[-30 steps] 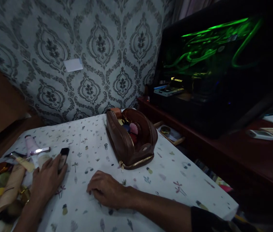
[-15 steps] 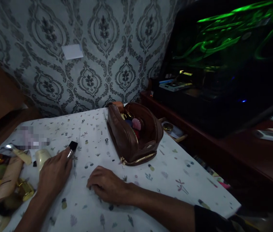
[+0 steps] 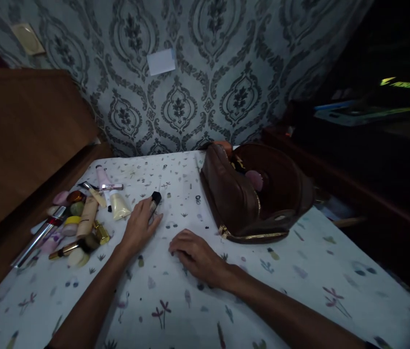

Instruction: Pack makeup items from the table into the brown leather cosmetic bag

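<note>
My left hand [image 3: 140, 227] rests on the patterned tablecloth, its fingers at a small black-capped bottle [image 3: 155, 199] that lies partly under them. Whether the fingers grip the bottle is hard to make out. To the right, my right hand [image 3: 196, 256] lies on the cloth with its fingers curled; what they hold, if anything, is hidden. Beyond it stands a brown leather bag [image 3: 227, 194], unzipped and open, with a pink round item [image 3: 254, 180] inside. A cream tube [image 3: 118, 205] lies just left of my left hand.
Several cosmetics lie at the left, among them a beige tube [image 3: 87, 216], a gold bottle [image 3: 101, 232] and a silver stick [image 3: 38, 240]. A brown wooden panel [image 3: 26, 145] borders the table's left; a dark desk borders its right.
The view has swung left, so the table, hands and bag appear further right and more of the cosmetics pile shows. My left thumb now stands apart from the bottle.
</note>
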A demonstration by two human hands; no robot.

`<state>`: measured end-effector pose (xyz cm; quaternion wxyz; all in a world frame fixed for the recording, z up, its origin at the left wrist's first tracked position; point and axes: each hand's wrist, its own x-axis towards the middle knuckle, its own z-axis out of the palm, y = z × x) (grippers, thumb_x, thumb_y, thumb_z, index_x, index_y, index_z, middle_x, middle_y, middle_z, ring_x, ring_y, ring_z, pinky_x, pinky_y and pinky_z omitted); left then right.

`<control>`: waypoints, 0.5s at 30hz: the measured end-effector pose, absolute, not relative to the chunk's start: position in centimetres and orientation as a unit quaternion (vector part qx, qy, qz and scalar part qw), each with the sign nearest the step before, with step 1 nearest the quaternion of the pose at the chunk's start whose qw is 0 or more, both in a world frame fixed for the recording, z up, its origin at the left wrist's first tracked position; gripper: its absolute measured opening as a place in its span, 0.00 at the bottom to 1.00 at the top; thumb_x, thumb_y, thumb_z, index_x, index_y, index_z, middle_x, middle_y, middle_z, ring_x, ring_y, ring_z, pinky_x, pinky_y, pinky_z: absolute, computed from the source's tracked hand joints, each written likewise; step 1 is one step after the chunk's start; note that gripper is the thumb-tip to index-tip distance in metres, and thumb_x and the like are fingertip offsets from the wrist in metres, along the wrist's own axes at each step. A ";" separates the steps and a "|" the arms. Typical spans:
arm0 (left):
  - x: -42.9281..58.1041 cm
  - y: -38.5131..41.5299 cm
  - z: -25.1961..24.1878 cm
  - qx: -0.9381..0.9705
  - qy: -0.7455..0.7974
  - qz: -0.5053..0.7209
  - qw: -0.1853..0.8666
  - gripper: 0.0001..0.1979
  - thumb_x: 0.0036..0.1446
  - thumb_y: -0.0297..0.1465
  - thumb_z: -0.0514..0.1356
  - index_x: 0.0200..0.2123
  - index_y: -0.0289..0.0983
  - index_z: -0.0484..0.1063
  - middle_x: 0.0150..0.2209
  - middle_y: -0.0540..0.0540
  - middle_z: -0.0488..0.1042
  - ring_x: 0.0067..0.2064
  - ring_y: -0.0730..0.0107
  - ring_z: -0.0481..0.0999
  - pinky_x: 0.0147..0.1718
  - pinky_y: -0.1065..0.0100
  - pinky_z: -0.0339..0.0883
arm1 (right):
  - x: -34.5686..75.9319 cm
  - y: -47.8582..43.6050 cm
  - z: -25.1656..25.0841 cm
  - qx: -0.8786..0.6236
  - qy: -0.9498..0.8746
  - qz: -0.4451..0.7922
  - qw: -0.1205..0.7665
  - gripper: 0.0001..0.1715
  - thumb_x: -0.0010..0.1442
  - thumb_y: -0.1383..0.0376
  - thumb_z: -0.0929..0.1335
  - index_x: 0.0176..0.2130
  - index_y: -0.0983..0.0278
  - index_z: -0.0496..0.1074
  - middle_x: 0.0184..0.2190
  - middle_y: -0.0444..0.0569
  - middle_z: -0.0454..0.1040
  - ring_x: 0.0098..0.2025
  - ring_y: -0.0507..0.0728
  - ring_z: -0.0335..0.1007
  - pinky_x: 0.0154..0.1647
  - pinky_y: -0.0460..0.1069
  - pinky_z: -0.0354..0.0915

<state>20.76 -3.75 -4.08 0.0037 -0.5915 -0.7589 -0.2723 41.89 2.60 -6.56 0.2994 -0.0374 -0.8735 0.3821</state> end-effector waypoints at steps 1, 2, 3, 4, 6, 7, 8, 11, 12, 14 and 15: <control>20.7 -3.8 -4.3 -0.595 -0.755 -0.276 0.002 0.28 0.65 0.41 0.53 0.64 0.35 0.58 0.62 0.37 0.67 0.63 0.56 0.66 0.63 0.55 0.61 | 41.9 2.6 -6.6 -0.038 -0.872 0.383 0.301 0.15 0.61 0.77 0.63 0.42 0.65 0.74 0.39 0.52 0.77 0.45 0.57 0.69 0.47 0.53 0.70; 20.7 -3.8 -4.4 -0.599 -0.749 -0.283 -0.002 0.29 0.65 0.42 0.53 0.65 0.35 0.57 0.63 0.37 0.66 0.65 0.56 0.65 0.64 0.55 0.60 | 41.9 2.6 -6.6 -0.041 -0.872 0.384 0.301 0.15 0.61 0.77 0.63 0.42 0.65 0.74 0.39 0.52 0.77 0.45 0.56 0.70 0.47 0.53 0.70; 20.8 -3.8 -4.5 -0.602 -0.742 -0.294 -0.006 0.29 0.66 0.42 0.53 0.65 0.36 0.57 0.64 0.37 0.66 0.65 0.56 0.65 0.64 0.54 0.60 | 41.9 2.6 -6.6 -0.044 -0.872 0.385 0.299 0.15 0.60 0.77 0.63 0.41 0.65 0.75 0.39 0.51 0.77 0.45 0.57 0.70 0.46 0.53 0.70; 20.8 -3.8 -4.5 -0.607 -0.733 -0.306 -0.012 0.28 0.66 0.41 0.53 0.66 0.36 0.57 0.64 0.37 0.66 0.65 0.56 0.65 0.64 0.54 0.60 | 41.9 2.6 -6.6 -0.047 -0.872 0.385 0.298 0.15 0.60 0.78 0.63 0.41 0.64 0.75 0.38 0.51 0.77 0.45 0.57 0.70 0.46 0.53 0.70; 20.9 -3.8 -4.5 -0.616 -0.715 -0.330 -0.024 0.26 0.67 0.41 0.53 0.65 0.38 0.59 0.62 0.38 0.69 0.64 0.56 0.67 0.63 0.53 0.61 | 41.9 2.6 -6.6 -0.047 -0.872 0.386 0.297 0.16 0.60 0.78 0.63 0.41 0.64 0.75 0.39 0.51 0.77 0.45 0.57 0.70 0.47 0.53 0.70; 21.0 -3.7 -4.5 -0.621 -0.707 -0.337 -0.027 0.25 0.67 0.40 0.52 0.64 0.38 0.60 0.61 0.38 0.70 0.64 0.56 0.68 0.63 0.53 0.62 | 41.9 2.6 -6.6 -0.046 -0.872 0.387 0.296 0.16 0.60 0.78 0.63 0.42 0.64 0.75 0.39 0.51 0.77 0.45 0.57 0.70 0.47 0.53 0.70; 21.1 -3.7 -4.6 -0.624 -0.704 -0.339 -0.027 0.25 0.67 0.40 0.52 0.63 0.37 0.60 0.61 0.38 0.70 0.63 0.56 0.68 0.63 0.53 0.62 | 41.9 2.6 -6.5 -0.044 -0.871 0.388 0.297 0.16 0.60 0.78 0.63 0.42 0.64 0.75 0.39 0.51 0.77 0.45 0.57 0.70 0.47 0.54 0.70; 21.4 -3.4 -5.1 -0.615 -0.728 -0.302 -0.006 0.28 0.67 0.42 0.52 0.64 0.33 0.59 0.64 0.33 0.66 0.66 0.52 0.64 0.65 0.49 0.59 | 41.9 2.6 -6.5 -0.044 -0.869 0.392 0.299 0.16 0.60 0.78 0.63 0.41 0.64 0.75 0.38 0.51 0.77 0.44 0.57 0.70 0.46 0.54 0.70; 21.4 -3.4 -5.4 -0.606 -0.745 -0.278 0.001 0.29 0.66 0.43 0.52 0.64 0.31 0.59 0.65 0.31 0.64 0.67 0.49 0.62 0.66 0.47 0.56 | 41.9 2.6 -6.5 -0.046 -0.867 0.393 0.302 0.16 0.59 0.78 0.63 0.41 0.63 0.75 0.37 0.50 0.77 0.44 0.57 0.70 0.46 0.54 0.70; 21.5 -3.3 -6.0 -0.586 -0.776 -0.233 0.005 0.31 0.66 0.45 0.52 0.63 0.28 0.61 0.65 0.27 0.62 0.69 0.44 0.58 0.67 0.44 0.53 | 41.9 2.7 -6.6 -0.058 -0.864 0.393 0.310 0.16 0.60 0.77 0.63 0.41 0.63 0.75 0.38 0.50 0.77 0.45 0.57 0.71 0.47 0.54 0.70; 21.5 -3.3 -6.2 -0.582 -0.783 -0.218 0.004 0.31 0.66 0.45 0.51 0.61 0.27 0.62 0.65 0.26 0.62 0.69 0.42 0.57 0.67 0.43 0.52 | 41.9 2.7 -6.7 -0.070 -0.861 0.392 0.317 0.16 0.60 0.77 0.63 0.42 0.63 0.75 0.38 0.50 0.77 0.45 0.57 0.71 0.48 0.55 0.70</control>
